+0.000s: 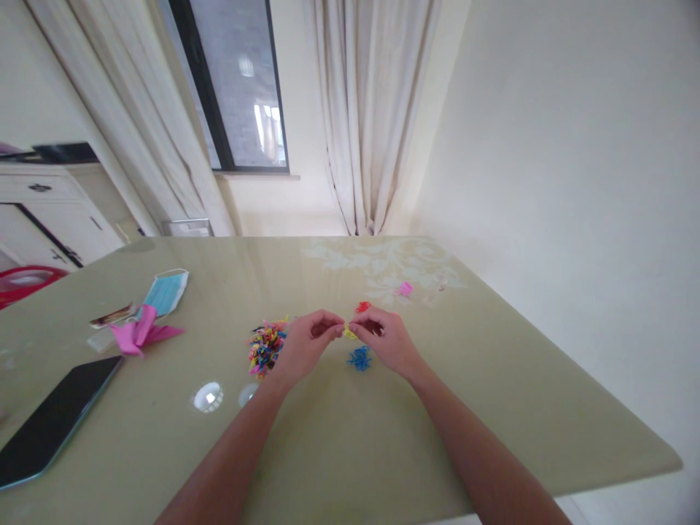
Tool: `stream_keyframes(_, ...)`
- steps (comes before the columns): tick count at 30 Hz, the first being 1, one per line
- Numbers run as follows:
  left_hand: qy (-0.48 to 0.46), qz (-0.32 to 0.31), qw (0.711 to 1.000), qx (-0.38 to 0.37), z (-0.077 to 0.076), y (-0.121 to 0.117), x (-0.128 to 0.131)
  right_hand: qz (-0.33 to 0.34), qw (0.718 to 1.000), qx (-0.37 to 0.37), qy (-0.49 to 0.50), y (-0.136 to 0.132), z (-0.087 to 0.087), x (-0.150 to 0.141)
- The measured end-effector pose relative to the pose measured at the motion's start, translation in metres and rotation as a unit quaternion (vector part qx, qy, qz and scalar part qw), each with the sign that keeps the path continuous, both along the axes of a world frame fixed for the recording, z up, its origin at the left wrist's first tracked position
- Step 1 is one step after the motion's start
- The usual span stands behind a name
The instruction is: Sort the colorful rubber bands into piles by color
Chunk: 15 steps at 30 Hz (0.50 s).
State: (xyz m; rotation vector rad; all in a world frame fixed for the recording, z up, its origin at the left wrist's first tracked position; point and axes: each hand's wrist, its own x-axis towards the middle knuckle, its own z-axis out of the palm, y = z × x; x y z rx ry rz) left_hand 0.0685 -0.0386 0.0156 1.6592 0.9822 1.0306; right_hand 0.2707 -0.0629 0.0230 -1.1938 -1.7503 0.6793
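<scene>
So, 5 clusters of small stringy pieces can be counted on the table [525, 408]: 1 mixed-colour pile [267, 345], plus 1 blue cluster [359, 359], 1 red cluster [363, 307], 1 yellow cluster [348, 333] and 1 pink cluster [405, 289]. Single pieces are too small to be counted.

2 hands are seen, thumb and forefinger pinched on each. The left hand [307, 344] is held just beside the mixed pile, the right hand [389, 340] between red and blue, and their fingertips nearly meet over the yellow — whether a piece is gripped can't be told.

The table's right edge is well apart from the right hand, with bare surface between. The near edge is crossed by the right forearm. The mixed pile is partly hidden by the left hand.

Over on the left are 1 blue face mask [167, 293], 1 folded pink paper-like shape [143, 333] and 1 dark-screened device [57, 419] — all kept well apart from the hands.
</scene>
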Motion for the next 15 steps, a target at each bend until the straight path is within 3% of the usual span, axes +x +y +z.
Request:
stream_keyframes(3,0.054,0.018,0.998,0.021,0.006,-0.001,-0.003,-0.002,0.996,-0.029,0.081,0.000,0.003,0.002)
stream_keyframes(5,0.183,0.077,0.978,0.065,0.009,-0.003,-0.009,-0.008,0.988,-0.053,0.148,-0.001,0.007,0.004)
stream_keyframes(6,0.273,0.117,0.951,0.087,0.010,-0.004,-0.012,-0.015,0.983,-0.063,0.174,-0.001,0.010,0.005)
stream_keyframes(8,0.451,0.183,0.867,0.108,0.010,-0.006,-0.018,-0.028,0.975,-0.073,0.208,-0.004,0.014,0.006)
stream_keyframes(10,0.566,0.202,0.793,0.100,0.008,-0.008,-0.023,-0.029,0.969,-0.076,0.232,-0.006,0.016,0.007)
stream_keyframes(11,0.595,0.197,0.774,0.092,0.006,-0.008,-0.025,-0.027,0.967,-0.077,0.241,-0.007,0.016,0.006)
stream_keyframes(15,0.608,0.172,0.770,0.094,0.002,-0.005,-0.029,-0.021,0.967,-0.076,0.242,-0.007,0.015,0.007)
